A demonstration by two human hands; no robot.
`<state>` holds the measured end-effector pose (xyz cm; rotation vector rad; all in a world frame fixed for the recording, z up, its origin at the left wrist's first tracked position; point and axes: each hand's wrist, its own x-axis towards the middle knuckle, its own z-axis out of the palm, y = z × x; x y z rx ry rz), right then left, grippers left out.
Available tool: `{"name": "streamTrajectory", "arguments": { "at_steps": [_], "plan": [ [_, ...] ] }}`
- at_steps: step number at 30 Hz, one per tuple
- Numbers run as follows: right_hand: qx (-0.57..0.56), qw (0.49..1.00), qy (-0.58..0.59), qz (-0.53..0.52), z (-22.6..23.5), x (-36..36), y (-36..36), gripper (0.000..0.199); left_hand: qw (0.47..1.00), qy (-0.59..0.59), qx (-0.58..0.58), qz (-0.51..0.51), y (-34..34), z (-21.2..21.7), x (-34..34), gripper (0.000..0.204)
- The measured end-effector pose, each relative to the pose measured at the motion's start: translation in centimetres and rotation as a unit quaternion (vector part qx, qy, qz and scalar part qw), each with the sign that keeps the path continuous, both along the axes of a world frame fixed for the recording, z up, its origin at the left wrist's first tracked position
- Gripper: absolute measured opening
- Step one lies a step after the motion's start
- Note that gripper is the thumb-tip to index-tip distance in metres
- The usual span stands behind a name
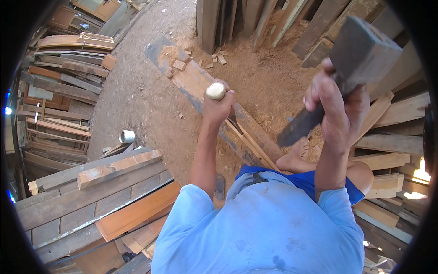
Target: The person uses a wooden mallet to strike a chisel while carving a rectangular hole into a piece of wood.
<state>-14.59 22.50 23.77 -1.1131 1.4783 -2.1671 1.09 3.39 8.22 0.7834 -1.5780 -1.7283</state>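
**Chisel gripped left, mallet raised right**

Left hand [218, 107]: fully closed around a chisel [223, 102], fist just under its pale rounded handle top. Blade runs down below the fist; its tip meets the long plank [200, 86] lying on the ground, at a pale cut groove just right of the hand.

Right hand [335, 112]: fully closed around the dark handle of a wooden mallet [351, 64]. The blocky dark head sits above and to the right of the hand, well apart from the chisel top, up high. The handle end pokes out below-left of the fist.

Between the hands: sawdust-covered ground [269, 77], small wood chips near the far end of the plank. Below the right hand: the person's bare foot [296, 153] beside the plank, knee bent, blue shorts.

Left of the left hand, further out: a small white cylindrical can [127, 136] on the dirt, then stacked boards and old door frames [64, 91]. Beyond the right hand: leaning planks [392, 137] and timber stacks.
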Motion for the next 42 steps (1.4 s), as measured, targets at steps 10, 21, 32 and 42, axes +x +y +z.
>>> {"name": "streamTrajectory", "arguments": {
  "at_steps": [10, 21, 32, 42],
  "plan": [
    [0.376, 0.814, 0.411, 0.164, -4.4, -3.9, -7.8, 0.034, 0.999, -0.04, 0.002, 0.021, 0.5, -0.7, -0.2, 0.011],
    [0.303, 0.802, 0.504, 0.107, -4.2, -0.3, -8.8, 0.019, 0.993, -0.087, -0.084, 0.01, 2.3, -2.3, 0.9, 0.015],
    [-0.053, 0.956, 0.284, -0.045, 6.9, -2.5, -9.8, 0.016, 0.999, -0.049, 0.016, 0.003, 2.8, -4.5, 0.9, 0.02],
    [0.294, 0.876, 0.351, 0.155, -6.1, -1.0, -4.2, 0.028, 0.983, -0.134, -0.124, -0.029, 2.8, -5.4, 1.3, 0.019]
  ]
}}
